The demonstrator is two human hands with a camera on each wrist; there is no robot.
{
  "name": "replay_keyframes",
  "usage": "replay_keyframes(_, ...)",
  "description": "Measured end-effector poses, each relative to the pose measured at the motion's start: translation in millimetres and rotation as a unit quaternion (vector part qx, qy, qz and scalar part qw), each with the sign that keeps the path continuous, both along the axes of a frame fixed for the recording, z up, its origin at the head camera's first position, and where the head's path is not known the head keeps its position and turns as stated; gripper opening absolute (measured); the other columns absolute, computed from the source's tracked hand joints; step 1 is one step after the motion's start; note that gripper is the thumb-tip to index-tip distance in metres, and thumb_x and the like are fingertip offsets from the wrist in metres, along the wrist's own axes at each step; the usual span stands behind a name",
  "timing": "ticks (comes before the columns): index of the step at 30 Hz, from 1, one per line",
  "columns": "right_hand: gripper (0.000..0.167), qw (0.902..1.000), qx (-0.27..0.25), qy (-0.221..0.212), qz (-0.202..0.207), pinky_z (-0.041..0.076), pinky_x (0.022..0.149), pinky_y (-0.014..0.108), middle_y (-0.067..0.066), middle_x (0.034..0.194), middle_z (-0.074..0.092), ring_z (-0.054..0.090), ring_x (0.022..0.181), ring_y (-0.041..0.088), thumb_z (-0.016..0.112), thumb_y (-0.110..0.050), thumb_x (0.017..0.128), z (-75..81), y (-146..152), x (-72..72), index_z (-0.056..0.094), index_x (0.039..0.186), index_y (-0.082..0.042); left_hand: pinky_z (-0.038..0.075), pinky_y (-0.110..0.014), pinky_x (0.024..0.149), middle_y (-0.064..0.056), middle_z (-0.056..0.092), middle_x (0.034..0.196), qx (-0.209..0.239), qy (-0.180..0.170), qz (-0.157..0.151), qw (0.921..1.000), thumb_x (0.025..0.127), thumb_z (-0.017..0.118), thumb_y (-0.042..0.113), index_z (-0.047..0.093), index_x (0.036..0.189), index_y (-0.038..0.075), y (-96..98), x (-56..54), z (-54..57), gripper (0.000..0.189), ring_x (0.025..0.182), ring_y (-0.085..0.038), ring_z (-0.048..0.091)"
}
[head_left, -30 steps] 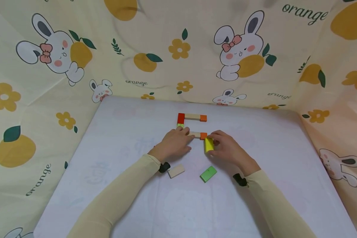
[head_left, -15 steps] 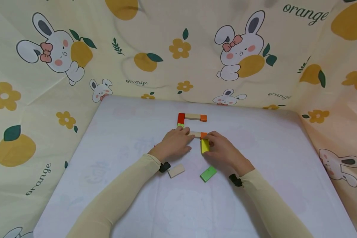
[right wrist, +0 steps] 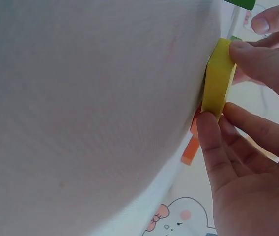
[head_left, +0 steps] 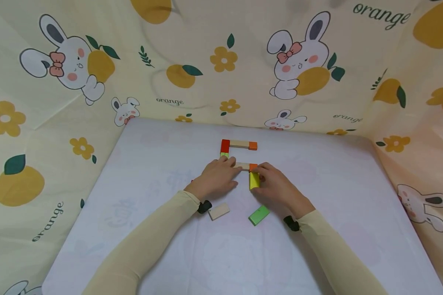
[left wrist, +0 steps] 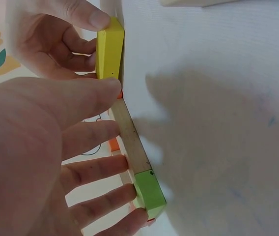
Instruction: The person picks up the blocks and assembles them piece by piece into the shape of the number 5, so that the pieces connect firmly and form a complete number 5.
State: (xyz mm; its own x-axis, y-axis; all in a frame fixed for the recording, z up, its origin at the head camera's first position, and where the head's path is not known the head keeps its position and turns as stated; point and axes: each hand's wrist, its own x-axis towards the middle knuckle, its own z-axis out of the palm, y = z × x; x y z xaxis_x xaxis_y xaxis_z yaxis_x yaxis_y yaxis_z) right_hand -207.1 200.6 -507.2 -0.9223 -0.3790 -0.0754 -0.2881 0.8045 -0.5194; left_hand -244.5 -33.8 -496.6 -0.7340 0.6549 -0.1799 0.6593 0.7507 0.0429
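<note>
My right hand (head_left: 282, 185) pinches a yellow block (head_left: 254, 181) between thumb and fingertips, its far end right at an orange block (head_left: 253, 167). That orange block ends a row with a plain wooden block (head_left: 242, 166). My left hand (head_left: 218, 175) lies over the row's left part; in the left wrist view its straight fingers touch the wooden block (left wrist: 134, 137) and a green block (left wrist: 150, 194). Farther back, a red block (head_left: 225, 146) joins a light green piece (head_left: 224, 155) to a second wooden block (head_left: 238, 144), which carries another orange block (head_left: 252, 146) at its right end.
Nearer the person, a loose pale wooden block (head_left: 219, 211) and a loose green block (head_left: 259, 215) lie on the white tabletop (head_left: 221, 262). A cloth (head_left: 192, 49) printed with rabbits and oranges hangs behind the table.
My right hand has shifted the yellow block slightly left, bringing it under the orange block and straighter. Over the last half second both hands hold nearly still; the left hand has kept its place.
</note>
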Motion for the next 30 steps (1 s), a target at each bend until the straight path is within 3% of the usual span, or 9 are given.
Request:
replay_keyframes(25,0.053,0.9998,0.008,-0.005,-0.016,0.059,0.097,0.044,0.013,0.129,0.06,0.062,0.108,0.029,0.091,-0.013,0.088,-2.0,-2.9,-0.9,0.071,0.136,-0.001,0.052,-0.043,0.104,-0.006,0.054,0.147,0.001,0.007,-0.008,0.9999,0.107,0.067,0.047,0.059,0.159,0.023,-0.7,-1.6,-1.9,0.058,0.129,-0.027,0.048)
replay_keyframes(30,0.054,0.9997,-0.01,0.001,-0.024,0.059,0.094,0.045,0.012,0.129,0.061,0.063,0.106,0.028,0.092,-0.016,0.088,-0.2,1.4,-1.6,0.071,0.136,-0.002,0.052,-0.043,0.103,-0.006,0.054,0.147,0.005,0.008,-0.01,0.9999,0.107,0.067,0.046,0.059,0.159,0.022,-2.0,-0.7,-2.5,0.058,0.128,-0.027,0.049)
